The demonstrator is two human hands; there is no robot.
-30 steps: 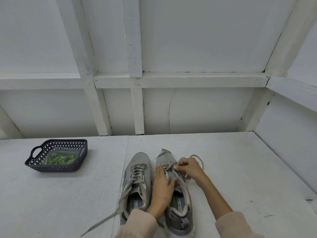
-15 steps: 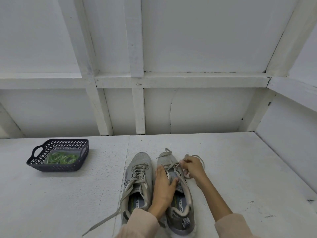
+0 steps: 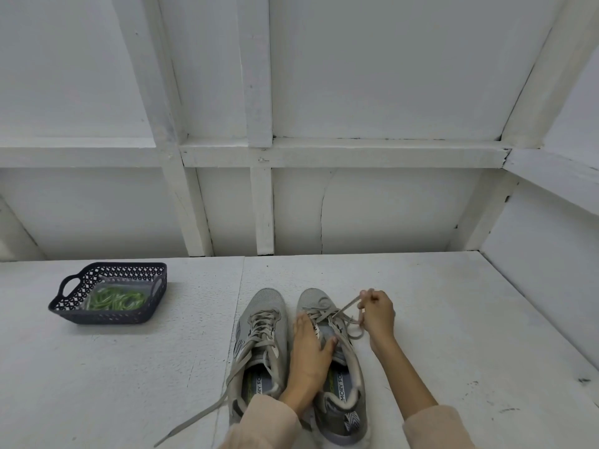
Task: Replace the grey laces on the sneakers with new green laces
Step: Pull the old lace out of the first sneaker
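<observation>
Right grip (image 3: 377,314): pinched on the grey lace (image 3: 347,305), holding it taut above the sneaker (image 3: 311,298).
Left grip (image 3: 309,346): fingers flat, pinning the tongue.
Lace feel: soft, limp, light; best pinched near the tip.
Green laces (image 3: 116,299): in the basket (image 3: 97,315), well off left on the worktop (image 3: 453,319).

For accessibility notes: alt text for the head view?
The right hand pinches a grey lace taut from one sneaker, which the left hand presses down. The other sneaker stands beside it; green laces lie in a basket.
</observation>
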